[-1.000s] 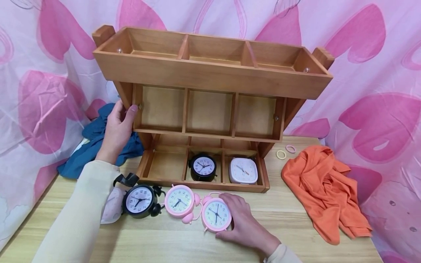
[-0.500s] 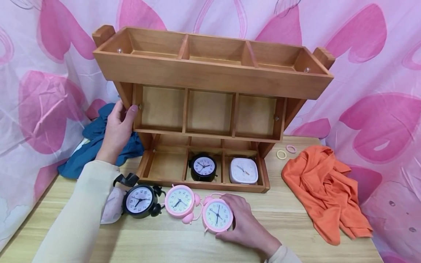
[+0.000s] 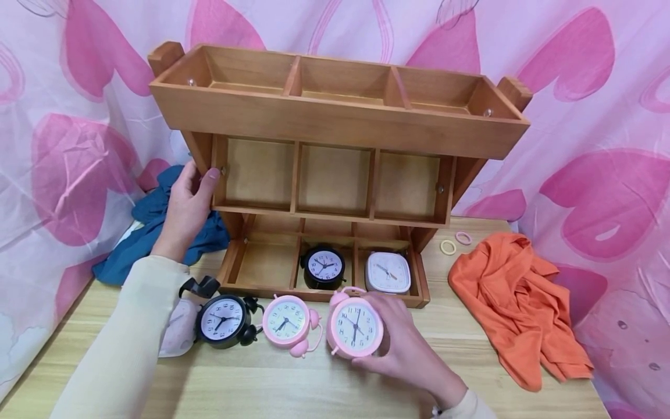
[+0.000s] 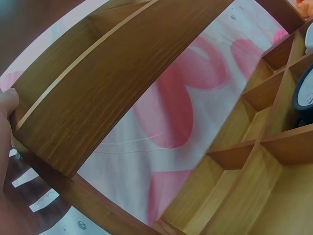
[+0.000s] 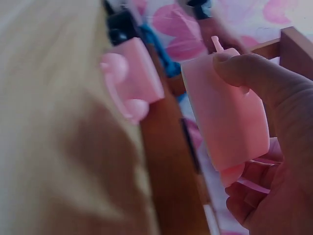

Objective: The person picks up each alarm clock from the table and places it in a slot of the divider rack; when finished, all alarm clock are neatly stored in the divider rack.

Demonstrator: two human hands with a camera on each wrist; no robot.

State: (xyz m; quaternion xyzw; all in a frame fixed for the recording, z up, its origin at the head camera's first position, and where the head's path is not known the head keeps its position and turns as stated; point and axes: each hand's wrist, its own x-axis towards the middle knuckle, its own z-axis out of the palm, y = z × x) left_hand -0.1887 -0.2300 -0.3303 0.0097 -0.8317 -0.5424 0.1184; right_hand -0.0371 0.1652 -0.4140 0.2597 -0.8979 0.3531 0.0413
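Observation:
A pink twin-bell alarm clock (image 3: pixel 356 327) is gripped by its right side in my right hand (image 3: pixel 405 346), raised over the table with its face up. In the right wrist view, the thumb lies along the clock's pink case (image 5: pixel 227 112). My left hand (image 3: pixel 187 203) grips the left side of a tiered wooden rack (image 3: pixel 335 119) at its middle tray, thumb in front. The left wrist view shows the fingers (image 4: pixel 46 213) reaching past the side post. A second pink alarm clock (image 3: pixel 285 321) and a black alarm clock (image 3: pixel 222 321) lie left of the held one.
The rack's bottom tray holds a round black clock (image 3: pixel 324 267) and a white square clock (image 3: pixel 388 272). A pale clock (image 3: pixel 179 329) sits partly behind the left sleeve. Blue cloth (image 3: pixel 152 224) lies left, orange cloth (image 3: pixel 515 302) right, with two small rings (image 3: pixel 448 247) nearby.
My right hand has lifted the pink alarm clock and shifted it slightly right and toward the rack, away from the second pink clock. The left hand keeps its grip in the same place.

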